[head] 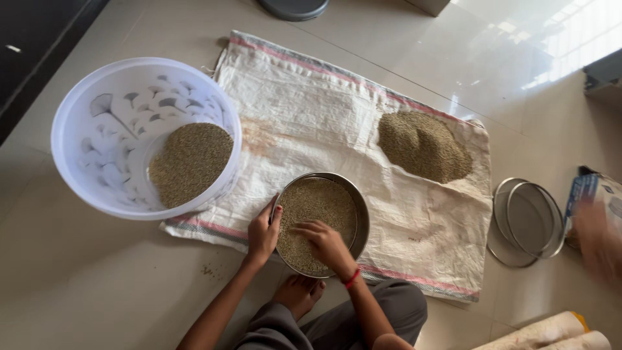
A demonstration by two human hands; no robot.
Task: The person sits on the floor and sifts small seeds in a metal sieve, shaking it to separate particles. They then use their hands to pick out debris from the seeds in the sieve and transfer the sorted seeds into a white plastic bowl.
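Nearest me, my left hand (262, 232) grips the rim of the round metal sieve (322, 223), fingers curled over its left edge. My right hand (327, 243) rests loosely spread on the greenish-brown grain (317, 214) inside it, fingers raking the surface and grasping nothing. The sieve sits on the near edge of the woven sack (337, 123), partly overhanging onto the floor tiles (97, 272) by my bare foot (299, 291).

That overhang is my main worry. If I tilt or shake the sieve towards me, I judge that grain would fall past the sack's hem onto the tile, where a few bits (208, 270) already lie. A hard sweep of the right hand could also push grain over the low rim.

To the left, the white plastic tub (78, 123) of grain stands just beside the sieve and overlaps the sack's corner, so room is tight there. To the right, bare sack gives free space before the spare sieves (526, 221) on the floor. Farther off, the loose heap of grain (424, 146) lies well apart. Someone's blurred hand (599, 240) moves at the right edge.
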